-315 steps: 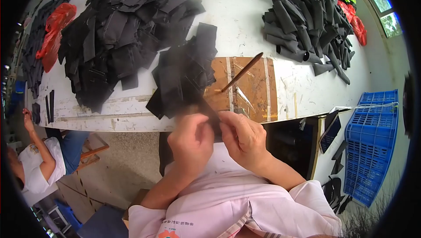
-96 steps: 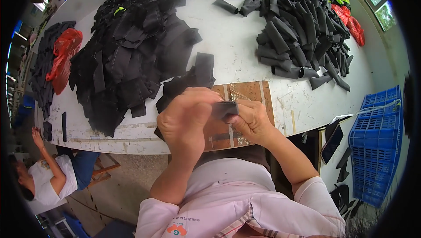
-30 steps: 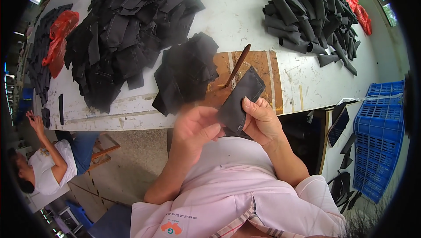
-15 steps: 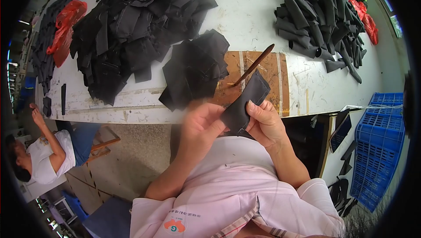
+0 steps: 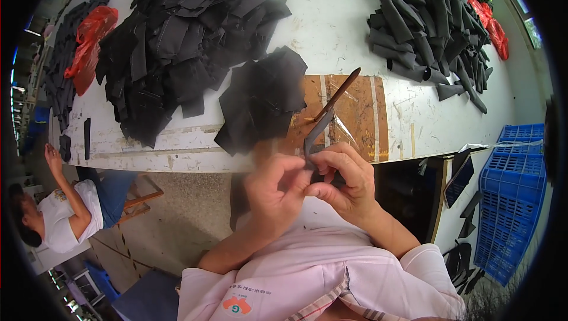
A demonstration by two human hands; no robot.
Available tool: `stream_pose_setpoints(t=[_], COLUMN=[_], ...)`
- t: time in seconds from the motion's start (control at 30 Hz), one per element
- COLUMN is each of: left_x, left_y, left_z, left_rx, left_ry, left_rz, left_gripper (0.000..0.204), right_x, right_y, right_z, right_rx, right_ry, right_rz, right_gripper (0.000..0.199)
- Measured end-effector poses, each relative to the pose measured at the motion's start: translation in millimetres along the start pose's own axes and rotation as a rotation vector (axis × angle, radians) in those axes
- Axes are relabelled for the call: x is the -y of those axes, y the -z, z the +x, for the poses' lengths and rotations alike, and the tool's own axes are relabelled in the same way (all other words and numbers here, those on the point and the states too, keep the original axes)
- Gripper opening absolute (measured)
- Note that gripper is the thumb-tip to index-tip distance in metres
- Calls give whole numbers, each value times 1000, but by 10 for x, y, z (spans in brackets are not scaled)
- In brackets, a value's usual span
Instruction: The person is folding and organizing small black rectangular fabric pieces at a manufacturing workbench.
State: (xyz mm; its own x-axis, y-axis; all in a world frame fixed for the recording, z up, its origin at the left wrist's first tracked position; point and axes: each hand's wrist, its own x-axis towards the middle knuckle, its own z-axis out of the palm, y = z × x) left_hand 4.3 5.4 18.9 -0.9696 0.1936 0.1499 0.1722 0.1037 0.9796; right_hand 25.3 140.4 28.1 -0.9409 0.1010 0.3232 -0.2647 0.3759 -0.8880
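In the head view, the black fabric piece (image 5: 318, 130), broadside moments ago, has turned nearly edge-on at the frame's centre, so the handling seems centred on its lower end; the left hand (image 5: 275, 188) and right hand (image 5: 347, 182) pinch it there. It looks thin and bent.

Turned the black piece (image 5: 314, 134) from broadside to edge-on, and lowered the right thumb (image 5: 324, 191) toward the left hand (image 5: 273, 188).
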Motion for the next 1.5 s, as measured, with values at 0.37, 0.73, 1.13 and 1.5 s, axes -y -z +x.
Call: stream_pose_setpoints(t=[0.37,0.73,1.13,1.5], left_x=[176,-152,54,-313], left_y=[-132,149,7,133], left_z=[-56,114,97,40], left_rx=[-249,234,-161,398], left_ry=[43,465,-235,374], left_rz=[-130,-978,166,-513], left_gripper=[10,21,20,47], right_x=[-158,-58,-177,-215], right_y=[-136,65,-13,49], right_z=[-13,31,66,19], right_rx=[30,139,301,253], right_ry=[267,-88,-620,-387], right_rz=[-379,281,888,1082], right_gripper=[23,11,16,9])
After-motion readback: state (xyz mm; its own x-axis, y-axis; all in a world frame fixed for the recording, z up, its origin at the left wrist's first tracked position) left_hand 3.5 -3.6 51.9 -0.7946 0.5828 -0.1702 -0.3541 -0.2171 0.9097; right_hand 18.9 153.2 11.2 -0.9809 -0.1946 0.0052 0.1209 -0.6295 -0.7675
